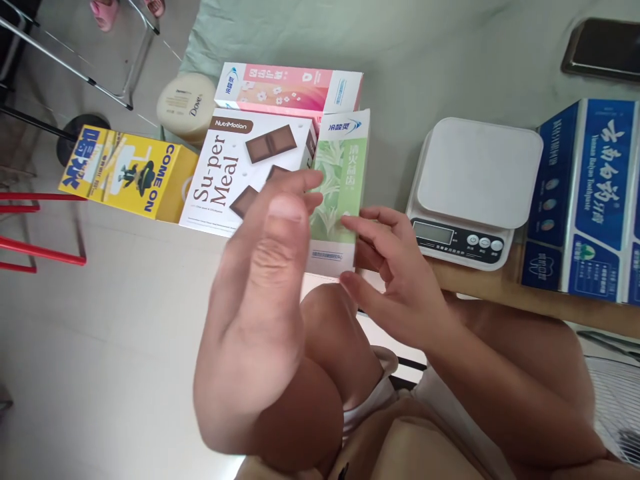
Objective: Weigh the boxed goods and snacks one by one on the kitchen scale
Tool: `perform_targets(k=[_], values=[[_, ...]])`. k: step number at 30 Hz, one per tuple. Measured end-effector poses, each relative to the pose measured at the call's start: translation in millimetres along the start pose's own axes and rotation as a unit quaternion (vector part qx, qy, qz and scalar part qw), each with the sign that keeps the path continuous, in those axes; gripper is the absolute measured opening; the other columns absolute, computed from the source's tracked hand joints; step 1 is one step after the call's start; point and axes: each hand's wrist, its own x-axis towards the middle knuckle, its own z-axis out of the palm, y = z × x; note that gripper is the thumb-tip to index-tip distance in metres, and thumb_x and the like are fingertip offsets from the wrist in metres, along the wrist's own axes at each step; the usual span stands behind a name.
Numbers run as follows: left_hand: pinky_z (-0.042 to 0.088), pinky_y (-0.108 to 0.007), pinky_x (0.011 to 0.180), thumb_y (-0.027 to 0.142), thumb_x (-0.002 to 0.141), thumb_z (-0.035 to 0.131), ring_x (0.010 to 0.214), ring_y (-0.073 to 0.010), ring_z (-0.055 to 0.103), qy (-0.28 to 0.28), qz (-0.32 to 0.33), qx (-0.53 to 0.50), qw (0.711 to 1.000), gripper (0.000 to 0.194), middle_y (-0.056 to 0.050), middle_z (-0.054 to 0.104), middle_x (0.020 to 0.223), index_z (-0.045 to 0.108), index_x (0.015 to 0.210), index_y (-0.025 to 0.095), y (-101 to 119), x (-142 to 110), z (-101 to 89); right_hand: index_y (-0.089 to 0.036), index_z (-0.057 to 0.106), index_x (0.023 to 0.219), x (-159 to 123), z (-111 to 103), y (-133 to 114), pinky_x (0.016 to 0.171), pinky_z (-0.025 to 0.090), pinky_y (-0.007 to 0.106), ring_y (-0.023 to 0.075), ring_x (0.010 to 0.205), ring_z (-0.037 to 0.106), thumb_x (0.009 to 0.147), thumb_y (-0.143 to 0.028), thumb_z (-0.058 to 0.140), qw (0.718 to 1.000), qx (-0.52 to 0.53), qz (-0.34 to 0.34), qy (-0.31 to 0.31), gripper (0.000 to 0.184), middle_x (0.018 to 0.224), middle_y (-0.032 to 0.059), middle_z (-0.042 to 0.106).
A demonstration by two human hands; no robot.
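Note:
My left hand [260, 313] is raised close to the camera, fingers stretched out and empty, and it covers part of a white "Su-per Meal" chocolate box [230, 167]. My right hand [400, 287] grips the lower right corner of a green and white toothpaste box [340, 173], with the index finger on top and the thumb under its lower edge. The green box lies lengthwise beside the chocolate box at the table's near edge. My bare knees show under both hands.
A pink toothpaste box [290, 87] lies behind the green one. A yellow "COME ON" box [130, 173] and a Dove jar [186, 103] sit to the left. A white kitchen scale [475, 173], blue boxes [585, 200] and a phone [603, 50] are on the right.

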Motion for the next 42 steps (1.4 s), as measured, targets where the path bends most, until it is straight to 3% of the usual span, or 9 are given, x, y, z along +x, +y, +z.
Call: perform_targets(k=[3,6,8,11,20,28,32,36,42], values=[[0.058,-0.036,0.085,0.037,0.100,0.056,0.094,-0.0207,0.073,0.046,-0.010,-0.021,0.999,0.028,-0.001,0.076,0.093,0.077,0.087,0.025,-1.7,2.6,-6.4,-0.033,0.058,0.146,2.8,0.3,1.6,0.114,0.063,0.056,0.0242,0.112,0.074,0.087,-0.025,0.075,0.998,-0.053,0.005,-0.038,0.062,0.158,0.0132,0.041],[0.049,-0.034,0.073,0.013,0.084,0.051,0.073,-0.0177,0.063,-0.063,-0.014,0.133,0.989,0.025,0.000,0.067,0.072,0.065,0.067,0.024,-9.2,2.2,-30.1,-0.031,0.058,0.145,4.8,1.9,1.9,0.111,0.064,0.054,0.0228,0.109,0.075,0.086,-0.022,0.072,0.996,-0.076,-0.008,-0.048,0.062,0.150,0.0124,0.048],[0.050,-0.036,0.075,0.014,0.080,0.050,0.075,-0.0204,0.064,-0.134,-0.013,0.227,0.965,0.023,-0.001,0.070,0.072,0.066,0.066,0.025,-14.7,-1.7,-47.9,-0.030,0.059,0.145,5.8,3.9,2.6,0.109,0.065,0.051,0.0228,0.112,0.073,0.085,-0.022,0.071,0.995,-0.088,-0.023,-0.042,0.061,0.135,0.0100,0.057],[0.051,-0.037,0.072,0.017,0.078,0.049,0.074,-0.0233,0.065,-0.125,0.003,0.277,0.953,0.025,-0.003,0.071,0.072,0.068,0.065,0.028,-21.6,-9.6,-65.2,-0.030,0.060,0.142,7.4,7.5,4.5,0.107,0.065,0.050,0.0243,0.116,0.070,0.085,-0.024,0.073,0.992,-0.116,-0.041,-0.027,0.059,0.115,0.0064,0.064],[0.063,-0.038,0.086,0.020,0.086,0.048,0.092,-0.0250,0.076,-0.287,0.005,0.241,0.927,0.027,-0.004,0.080,0.093,0.072,0.087,0.031,-35.1,0.9,-67.8,-0.032,0.059,0.139,11.9,19.9,12.7,0.090,0.068,0.043,0.0214,0.101,0.070,0.082,-0.024,0.074,0.989,-0.144,-0.041,0.012,0.059,0.111,0.0042,0.065],[0.060,-0.036,0.084,0.020,0.088,0.048,0.092,-0.0239,0.075,-0.212,0.015,0.263,0.941,0.027,-0.004,0.081,0.091,0.072,0.081,0.029,-39.3,-0.4,-68.7,-0.033,0.057,0.142,18.4,21.0,16.1,0.088,0.067,0.046,0.0243,0.103,0.067,0.084,-0.027,0.075,0.986,-0.155,-0.068,-0.006,0.061,0.105,0.0046,0.064],[0.058,-0.036,0.078,0.023,0.088,0.046,0.083,-0.0240,0.075,-0.217,0.043,0.277,0.935,0.029,-0.003,0.080,0.086,0.073,0.080,0.030,-26.5,-3.7,-71.6,-0.033,0.057,0.145,19.7,19.8,14.1,0.088,0.066,0.047,0.0242,0.099,0.067,0.083,-0.025,0.074,0.984,-0.166,-0.062,-0.015,0.064,0.103,0.0044,0.065],[0.058,-0.036,0.070,0.031,0.092,0.051,0.075,-0.0245,0.074,-0.257,0.048,0.246,0.933,0.029,-0.003,0.078,0.080,0.075,0.077,0.031,5.8,-4.8,-58.5,-0.033,0.052,0.149,16.1,8.6,7.5,0.090,0.066,0.046,0.0246,0.100,0.067,0.083,-0.025,0.074,0.981,-0.177,-0.071,-0.024,0.070,0.109,0.0048,0.068],[0.056,-0.035,0.060,0.035,0.098,0.054,0.060,-0.0208,0.068,-0.411,0.044,0.125,0.902,0.042,-0.004,0.069,0.062,0.064,0.059,0.026,34.1,-6.1,5.2,-0.027,0.060,0.136,-8.7,-37.6,-7.9,0.076,0.061,0.037,0.0207,0.092,0.068,0.089,-0.033,0.068,0.975,-0.186,-0.124,0.021,0.048,0.103,0.0039,0.072]])
